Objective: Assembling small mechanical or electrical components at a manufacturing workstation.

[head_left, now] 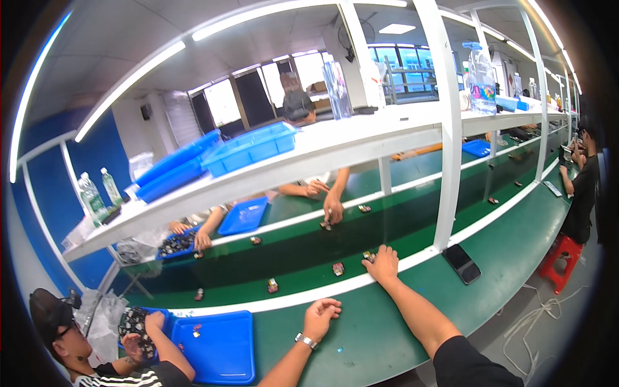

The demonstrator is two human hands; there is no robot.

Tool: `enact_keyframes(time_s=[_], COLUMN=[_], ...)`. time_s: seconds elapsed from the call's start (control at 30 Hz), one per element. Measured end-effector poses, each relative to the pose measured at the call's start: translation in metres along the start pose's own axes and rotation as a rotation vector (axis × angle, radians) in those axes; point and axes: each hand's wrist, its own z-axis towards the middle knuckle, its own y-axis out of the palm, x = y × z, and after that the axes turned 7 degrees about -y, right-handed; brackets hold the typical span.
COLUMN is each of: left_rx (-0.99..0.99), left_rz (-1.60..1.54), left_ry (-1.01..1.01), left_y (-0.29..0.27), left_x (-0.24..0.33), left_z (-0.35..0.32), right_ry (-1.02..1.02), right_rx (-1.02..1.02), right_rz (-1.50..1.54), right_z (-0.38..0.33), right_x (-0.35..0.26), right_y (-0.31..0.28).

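Observation:
My right hand (pixel 385 266) reaches over the white rail onto the green conveyor belt. Its fingertips pinch a small component (pixel 369 256) with a pale and dark surface, too small to identify. Above the green worktop (pixel 387 332) on the near side, my left hand (pixel 320 317) has loosely bent fingers, and nothing shows in it. A metal-banded watch (pixel 306 340) is on that wrist. Left of my right hand, similar small components lie on the belt, among them a reddish one (pixel 338 269) and another (pixel 273 285).
A black phone (pixel 461 264) lies by the upright post (pixel 446 161). At the left, a co-worker handles a bin of dark parts (pixel 137 330) beside a blue tray (pixel 222 345). Other workers' hands (pixel 333 209) reach to the belt's far side. A shelf (pixel 400 129) spans above.

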Motion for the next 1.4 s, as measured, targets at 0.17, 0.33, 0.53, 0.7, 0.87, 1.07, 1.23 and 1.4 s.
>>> enact_keyframes(time_s=[0.17,0.33,0.53,0.7,0.87,1.07,1.23,1.4], left_rx=[-0.025,0.048,-0.071,-0.263,-0.293,-0.232,-0.187,-0.18], left_rz=[0.094,0.044,-0.139,-0.329,-0.2,-0.287,-0.282,-0.267], left_ry=[-0.003,-0.023,-0.232,-0.269,-0.275,-0.272,-0.231,-0.222], left_y=[0.003,0.004,-0.007,-0.031,-0.031,-0.022,-0.016,-0.011], left_x=[-0.015,-0.014,0.01,0.008,0.013,0.02,0.022,0.02], left_z=[0.002,-0.004,-0.003,-0.006,-0.01,-0.018,-0.021,-0.02], right_ry=[-0.038,-0.246,-0.52,-0.747,-0.818,-0.852,-0.916,-0.859], right_rx=[0.073,0.007,-0.321,-0.456,-0.602,-0.492,-0.372,-0.414], right_rz=[0.237,0.641,0.799,0.804,0.743,0.71,0.584,0.605], right_z=[-0.001,-0.041,-0.076,-0.083,-0.084,-0.098,-0.105,-0.104], right_x=[0.031,0.03,-0.015,-0.035,-0.059,-0.054,-0.051,-0.048], right_y=[0.012,-0.012,-0.06,-0.061,-0.075,-0.072,-0.072,-0.067])
